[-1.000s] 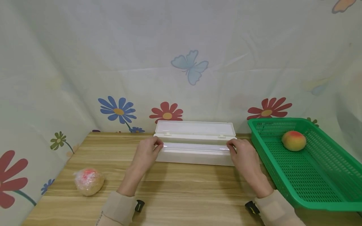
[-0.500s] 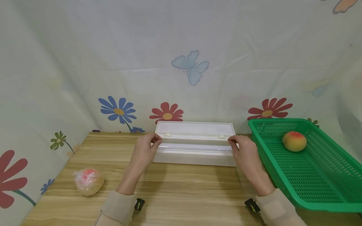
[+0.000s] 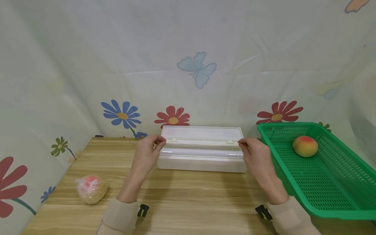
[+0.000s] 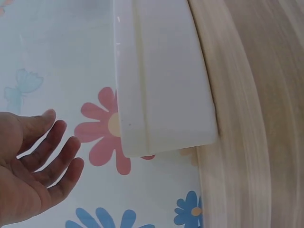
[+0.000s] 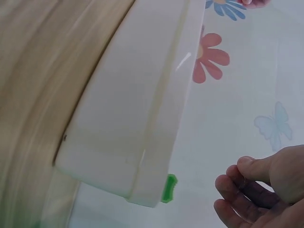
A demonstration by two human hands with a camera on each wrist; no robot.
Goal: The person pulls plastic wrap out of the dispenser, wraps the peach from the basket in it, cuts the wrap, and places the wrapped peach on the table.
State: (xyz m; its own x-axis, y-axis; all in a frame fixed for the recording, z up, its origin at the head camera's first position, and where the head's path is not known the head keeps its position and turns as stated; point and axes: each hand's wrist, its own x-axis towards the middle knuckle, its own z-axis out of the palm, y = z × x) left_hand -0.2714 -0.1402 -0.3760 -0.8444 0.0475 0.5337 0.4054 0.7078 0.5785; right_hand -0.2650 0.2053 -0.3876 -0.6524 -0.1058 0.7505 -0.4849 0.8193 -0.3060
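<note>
A long white cling film box (image 3: pixel 202 165) lies at the table's far side, its lid (image 3: pixel 202 132) tipped back against the wall cloth. Clear, glossy cling film (image 3: pixel 202 152) shows over its opening. At the left end, my left hand (image 3: pixel 146 151) pinches the film's edge between thumb and fingertips. My right hand (image 3: pixel 257 156) pinches the other corner at the right end. Both hands are raised above the box, and the film between them is barely visible. The left wrist view shows the left hand (image 4: pixel 35 166) apart from the box wall; the right hand (image 5: pixel 266 190) appears likewise.
A peach wrapped in film (image 3: pixel 91 190) sits on the wooden table (image 3: pixel 194 202) at the left. To the right stands a green plastic basket (image 3: pixel 329 186) holding one bare peach (image 3: pixel 305 146). Its rim is close to my right forearm. A flowered cloth (image 3: pixel 235 65) hangs behind.
Both hands have risen slightly and moved a little apart, off the box's front opening toward its hinge line, the film coming with them. Peaches and basket have not moved.
</note>
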